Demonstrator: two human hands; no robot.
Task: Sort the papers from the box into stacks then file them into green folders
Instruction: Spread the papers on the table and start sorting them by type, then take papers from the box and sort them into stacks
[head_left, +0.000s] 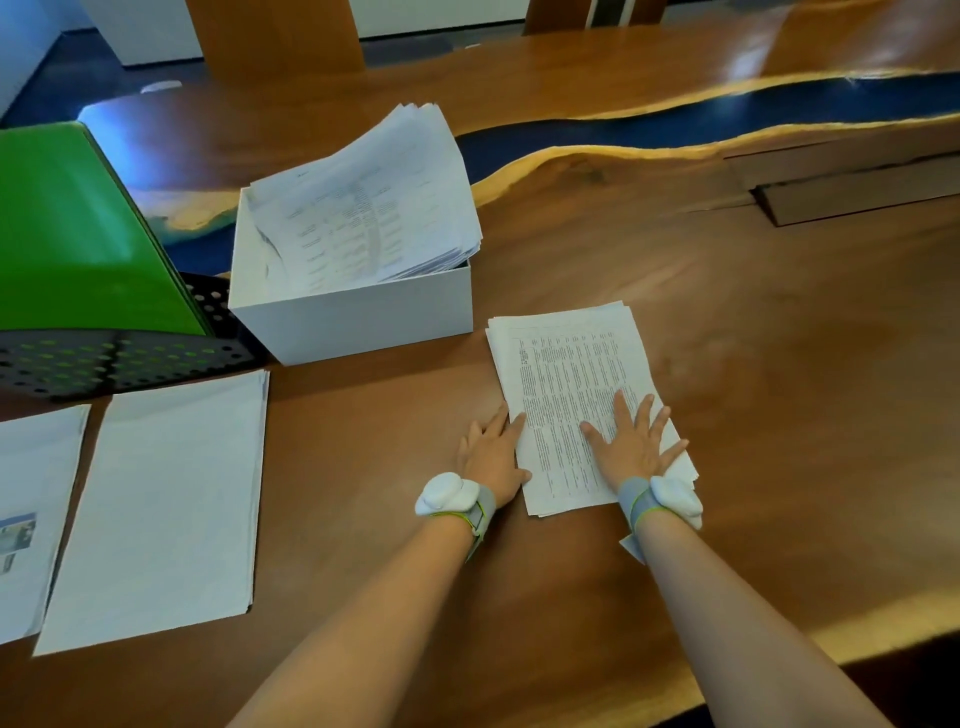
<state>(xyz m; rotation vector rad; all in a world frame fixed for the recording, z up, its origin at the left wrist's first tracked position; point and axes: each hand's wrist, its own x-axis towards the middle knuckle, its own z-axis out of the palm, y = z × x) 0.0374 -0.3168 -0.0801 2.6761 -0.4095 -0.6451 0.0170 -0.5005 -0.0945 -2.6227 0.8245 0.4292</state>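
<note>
Papers with small print lie in a stack on the brown bench, right in front of the person. The right hand lies flat on top of this stack, with its fingers spread wide. The left hand rests against the stack's left edge. Its fingers are straight and close together, and they hold nothing. Each wrist wears a grey band with a white lump on it.

Well off to the left lie two more stacks: a big white stack, and an edge stack with a small coloured picture on it.

Further back, near the printed stack's far corner, stands a white box. Loose sheets pile up out of it, leaning. Left of the box, a black rack with holes holds green folders.
</note>
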